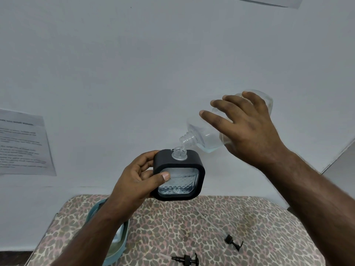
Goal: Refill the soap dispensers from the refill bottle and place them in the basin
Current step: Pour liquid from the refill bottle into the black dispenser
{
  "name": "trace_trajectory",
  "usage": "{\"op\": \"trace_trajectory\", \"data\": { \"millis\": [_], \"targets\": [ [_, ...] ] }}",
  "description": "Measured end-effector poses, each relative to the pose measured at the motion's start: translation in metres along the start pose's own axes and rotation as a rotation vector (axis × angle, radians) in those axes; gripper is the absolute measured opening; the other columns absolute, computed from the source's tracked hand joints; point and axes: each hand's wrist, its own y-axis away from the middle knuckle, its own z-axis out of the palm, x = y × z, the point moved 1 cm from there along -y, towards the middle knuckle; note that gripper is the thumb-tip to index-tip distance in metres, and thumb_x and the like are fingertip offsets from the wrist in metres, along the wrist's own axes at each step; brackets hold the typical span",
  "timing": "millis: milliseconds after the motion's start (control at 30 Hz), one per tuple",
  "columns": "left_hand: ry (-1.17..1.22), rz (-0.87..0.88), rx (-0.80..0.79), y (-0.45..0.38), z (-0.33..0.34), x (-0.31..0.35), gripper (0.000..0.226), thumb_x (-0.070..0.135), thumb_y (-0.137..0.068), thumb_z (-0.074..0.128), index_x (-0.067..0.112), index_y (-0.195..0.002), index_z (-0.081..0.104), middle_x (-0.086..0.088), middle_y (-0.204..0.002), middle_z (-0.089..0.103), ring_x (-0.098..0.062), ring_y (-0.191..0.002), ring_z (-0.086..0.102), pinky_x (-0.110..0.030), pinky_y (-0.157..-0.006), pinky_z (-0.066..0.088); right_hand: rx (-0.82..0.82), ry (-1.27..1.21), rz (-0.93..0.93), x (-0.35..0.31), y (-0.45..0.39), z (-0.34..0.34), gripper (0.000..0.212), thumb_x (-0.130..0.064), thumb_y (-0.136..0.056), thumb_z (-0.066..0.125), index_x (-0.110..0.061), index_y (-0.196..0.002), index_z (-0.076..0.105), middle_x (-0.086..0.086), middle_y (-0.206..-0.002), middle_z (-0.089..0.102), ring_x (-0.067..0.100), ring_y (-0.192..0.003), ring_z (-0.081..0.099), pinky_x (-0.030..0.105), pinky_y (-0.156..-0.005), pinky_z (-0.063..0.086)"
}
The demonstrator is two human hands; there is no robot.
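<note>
My left hand grips a square black-framed soap dispenser with a clear patterned window, held upright above the table. Its clear neck is uncapped and liquid fills most of the window. My right hand holds a clear refill bottle tilted down to the left. The bottle's threaded mouth sits just over the dispenser's neck, and a thin stream of clear liquid runs between them. A pale blue basin lies at the table's left, mostly hidden by my left forearm.
The table wears a leopard-print cloth. Two black pump heads lie on it: one at the right with a clear tube, another near the front edge. A white wall stands behind, with a printed sheet at left.
</note>
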Motion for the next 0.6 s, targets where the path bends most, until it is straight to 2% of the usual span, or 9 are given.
{"op": "trace_trajectory", "data": {
  "millis": [167, 267, 400, 533, 600],
  "targets": [
    [0.016, 0.014, -0.009, -0.001, -0.001, -0.002, 0.043, 0.004, -0.087, 0.071, 0.024, -0.124, 0.064, 0.007, -0.112, 0.077, -0.015, -0.091, 0.078, -0.025, -0.06, 0.059, -0.011, -0.026, 0.006, -0.002, 0.001, 0.0, 0.062, -0.004, -0.084, 0.06, -0.025, -0.142, 0.054, 0.011, -0.14, 0.06, 0.038, -0.126, 0.057, 0.06, -0.108, 0.034],
    [0.011, 0.015, -0.007, -0.002, 0.0, -0.004, 0.044, -0.004, -0.09, 0.069, 0.023, -0.124, 0.064, 0.011, -0.109, 0.078, -0.012, -0.086, 0.078, -0.022, -0.056, 0.057, -0.01, -0.049, 0.013, -0.005, 0.002, 0.001, 0.06, -0.005, -0.086, 0.058, -0.025, -0.143, 0.054, 0.011, -0.14, 0.06, 0.037, -0.126, 0.056, 0.06, -0.108, 0.033],
    [0.015, 0.025, -0.02, -0.003, -0.001, -0.008, 0.044, -0.005, -0.091, 0.068, 0.022, -0.125, 0.064, 0.008, -0.111, 0.078, -0.013, -0.088, 0.078, -0.023, -0.058, 0.058, -0.041, -0.107, 0.073, -0.008, 0.007, 0.004, 0.07, -0.005, -0.077, 0.072, -0.024, -0.143, 0.054, 0.01, -0.14, 0.06, 0.036, -0.126, 0.056, 0.059, -0.108, 0.034],
    [0.033, 0.031, -0.046, -0.003, -0.003, -0.012, 0.047, -0.005, -0.088, 0.073, 0.022, -0.126, 0.064, 0.006, -0.112, 0.077, -0.015, -0.091, 0.078, -0.024, -0.06, 0.059, -0.105, -0.326, 0.215, -0.02, 0.016, 0.013, 0.07, -0.017, -0.075, 0.077, -0.022, -0.141, 0.054, 0.005, -0.135, 0.063, 0.03, -0.123, 0.059, 0.051, -0.101, 0.041],
    [0.038, 0.034, -0.056, -0.004, -0.004, -0.016, 0.051, 0.003, -0.082, 0.079, 0.022, -0.127, 0.064, 0.005, -0.115, 0.077, -0.017, -0.096, 0.078, -0.027, -0.063, 0.06, -0.122, -0.501, 0.32, -0.03, 0.024, 0.017, 0.072, -0.02, -0.074, 0.077, -0.021, -0.142, 0.053, 0.001, -0.135, 0.063, 0.023, -0.124, 0.059, 0.045, -0.102, 0.045]
  ]
}}
